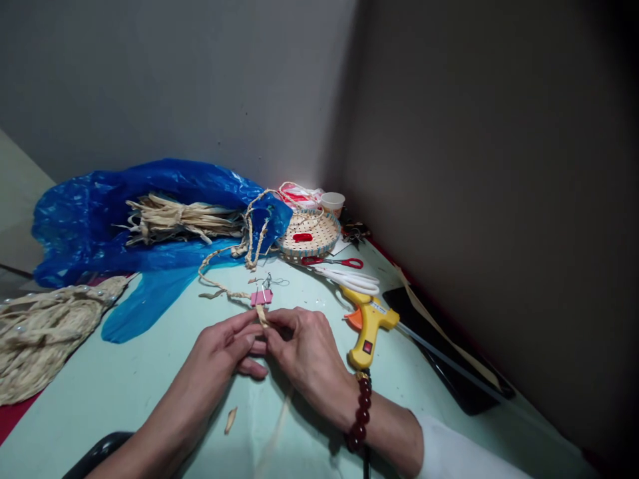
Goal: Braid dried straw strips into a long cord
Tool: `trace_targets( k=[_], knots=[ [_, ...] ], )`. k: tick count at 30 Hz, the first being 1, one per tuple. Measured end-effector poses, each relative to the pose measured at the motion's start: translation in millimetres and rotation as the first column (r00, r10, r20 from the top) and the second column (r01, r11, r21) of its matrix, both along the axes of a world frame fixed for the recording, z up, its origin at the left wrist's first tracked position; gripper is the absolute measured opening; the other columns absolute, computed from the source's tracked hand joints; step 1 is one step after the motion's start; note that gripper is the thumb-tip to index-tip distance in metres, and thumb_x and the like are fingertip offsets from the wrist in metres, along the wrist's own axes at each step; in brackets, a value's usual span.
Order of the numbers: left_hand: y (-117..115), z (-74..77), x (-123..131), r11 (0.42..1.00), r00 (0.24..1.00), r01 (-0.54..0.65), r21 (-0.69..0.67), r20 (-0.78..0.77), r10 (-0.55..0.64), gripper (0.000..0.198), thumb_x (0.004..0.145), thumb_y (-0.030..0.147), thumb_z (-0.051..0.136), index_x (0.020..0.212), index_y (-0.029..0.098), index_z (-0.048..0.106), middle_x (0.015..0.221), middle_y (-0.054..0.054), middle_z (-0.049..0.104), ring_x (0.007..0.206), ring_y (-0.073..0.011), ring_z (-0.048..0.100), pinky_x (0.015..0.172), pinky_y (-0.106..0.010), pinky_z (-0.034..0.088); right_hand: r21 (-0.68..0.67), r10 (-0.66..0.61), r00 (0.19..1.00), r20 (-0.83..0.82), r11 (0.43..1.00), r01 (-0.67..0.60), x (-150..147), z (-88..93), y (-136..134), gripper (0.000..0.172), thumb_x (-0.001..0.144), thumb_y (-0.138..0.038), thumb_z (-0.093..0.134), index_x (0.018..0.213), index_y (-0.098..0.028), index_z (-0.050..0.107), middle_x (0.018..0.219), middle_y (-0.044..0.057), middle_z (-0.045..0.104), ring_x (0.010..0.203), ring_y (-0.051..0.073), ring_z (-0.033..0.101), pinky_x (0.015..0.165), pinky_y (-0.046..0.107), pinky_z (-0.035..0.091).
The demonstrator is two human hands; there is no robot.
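A pale plait of dried plant fibre (261, 315) comes out of a pink binder clip (261, 297), and both hands meet on it at the middle of the table. My right hand (307, 352) pinches the plait between thumb and forefinger. My left hand (222, 349) holds it from the other side with its fingertips, the lower fingers partly stretched out; just where its thumb grips is hard to see. Beyond the clip, the finished cord (219, 286) curls away to the left and back. A beaded bracelet (360, 412) circles my right wrist.
A yellow glue gun (367, 332) lies right of my right hand, near red-handled scissors (349, 263) and a coiled white cable (349, 281). Behind stand a woven basket (319, 247) and a cup (332, 201). A blue plastic bag (80, 226) holds a fibre bundle (184, 219). A woven piece (54, 339) lies left.
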State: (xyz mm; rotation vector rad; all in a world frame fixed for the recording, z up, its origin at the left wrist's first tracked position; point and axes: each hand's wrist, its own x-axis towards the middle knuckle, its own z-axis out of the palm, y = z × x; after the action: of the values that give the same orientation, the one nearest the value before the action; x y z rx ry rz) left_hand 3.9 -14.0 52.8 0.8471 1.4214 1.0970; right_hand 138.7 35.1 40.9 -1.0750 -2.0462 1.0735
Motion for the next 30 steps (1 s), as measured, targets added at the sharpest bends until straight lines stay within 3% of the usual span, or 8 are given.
trace_targets(
  k=[7, 10, 13, 18, 21, 24, 27, 30],
  knots=[
    [-13, 18.1, -1, 0.994, 0.963, 0.000, -0.112, 0.269, 0.031, 0.048, 0.079, 0.013, 0.068, 0.125, 0.017, 0.060, 0.125, -0.016, 0.066, 0.092, -0.0276, 0.072, 0.062, -0.030, 0.062, -0.201, -0.040, 0.977, -0.210, 0.980, -0.003, 6, 0.6, 8, 0.025, 0.082, -0.018, 0.056, 0.095, -0.019, 0.077, 0.086, 0.007, 0.076, 0.077, 0.019, 0.068, 0.069, 0.026, 0.046],
    [-14, 16.9, -1, 0.993, 0.993, 0.014, -0.113, 0.116, -0.001, 0.056, 0.080, 0.024, 0.068, 0.133, 0.017, 0.053, 0.130, -0.018, 0.063, 0.089, -0.0310, 0.073, 0.047, -0.028, 0.058, -0.280, -0.052, 0.974, -0.223, 0.960, -0.013, 6, 0.6, 10, 0.025, 0.077, -0.016, 0.057, 0.092, -0.015, 0.078, 0.081, 0.007, 0.075, 0.073, 0.019, 0.067, 0.065, 0.026, 0.046],
    [-15, 12.6, 2, 0.993, 0.984, 0.025, -0.111, -0.173, -0.044, 0.070, 0.082, 0.041, 0.063, 0.144, 0.017, 0.040, 0.108, -0.018, 0.073, 0.057, -0.0252, 0.072, 0.034, -0.026, 0.046, -0.300, -0.048, 0.968, -0.245, 0.953, -0.029, 5, 1.1, 10, 0.024, 0.076, -0.015, 0.057, 0.087, -0.015, 0.078, 0.080, 0.007, 0.075, 0.072, 0.018, 0.065, 0.063, 0.025, 0.044],
    [-22, 17.4, 6, 0.998, 0.664, 0.063, -0.009, -0.747, -0.048, 0.057, 0.084, 0.046, 0.055, 0.137, 0.023, 0.052, 0.060, -0.004, 0.074, 0.051, -0.0241, 0.066, 0.052, -0.029, 0.045, -0.324, -0.099, 0.967, -0.236, 0.946, 0.017, 6, -0.2, 13, 0.019, 0.073, -0.020, 0.061, 0.082, -0.014, 0.077, 0.073, 0.005, 0.072, 0.063, 0.015, 0.058, 0.055, 0.022, 0.038],
    [-21, 22.0, 2, 0.989, 0.518, 0.029, 0.148, -0.848, 0.112, 0.042, 0.083, 0.040, 0.056, 0.121, 0.025, 0.065, 0.073, -0.005, 0.076, 0.068, -0.0262, 0.068, 0.065, -0.030, 0.045, -0.324, -0.075, 0.974, -0.213, 0.946, 0.002, 8, -2.1, 16, 0.015, 0.072, -0.020, 0.062, 0.076, -0.014, 0.076, 0.066, 0.004, 0.069, 0.061, 0.013, 0.053, 0.052, 0.022, 0.035],
    [-10, 17.6, -5, 0.971, 0.610, 0.023, 0.237, -0.773, 0.174, 0.024, 0.080, 0.037, 0.063, 0.097, 0.024, 0.074, 0.094, -0.007, 0.074, 0.086, -0.0250, 0.065, 0.072, -0.028, 0.044, -0.366, -0.037, 0.974, -0.225, 0.929, -0.050, 10, -3.6, 16, 0.011, 0.070, -0.018, 0.061, 0.074, -0.015, 0.071, 0.063, 0.001, 0.066, 0.058, 0.012, 0.051, 0.051, 0.021, 0.033],
    [5, 5.5, -9, 0.987, 0.900, 0.154, 0.047, -0.418, -0.121, 0.024, 0.080, 0.041, 0.063, 0.088, 0.020, 0.071, 0.053, 0.003, 0.057, 0.047, -0.0129, 0.049, 0.046, -0.021, 0.034, -0.404, -0.024, 0.970, -0.243, 0.911, -0.078, 11, -4.1, 16, 0.011, 0.069, -0.017, 0.061, 0.079, -0.016, 0.063, 0.060, -0.002, 0.064, 0.053, 0.010, 0.051, 0.050, 0.020, 0.034],
    [14, -5.0, -11, 0.970, 0.962, 0.242, -0.037, -0.121, -0.245, 0.026, 0.078, 0.042, 0.062, 0.076, 0.017, 0.064, 0.043, 0.010, 0.037, 0.035, -0.0057, 0.025, 0.036, -0.018, 0.021, -0.444, -0.002, 0.965, -0.263, 0.888, -0.120, 12, -3.6, 17, 0.015, 0.069, -0.016, 0.060, 0.083, -0.018, 0.054, 0.059, -0.003, 0.064, 0.051, 0.010, 0.051, 0.047, 0.019, 0.033]
  ],
)
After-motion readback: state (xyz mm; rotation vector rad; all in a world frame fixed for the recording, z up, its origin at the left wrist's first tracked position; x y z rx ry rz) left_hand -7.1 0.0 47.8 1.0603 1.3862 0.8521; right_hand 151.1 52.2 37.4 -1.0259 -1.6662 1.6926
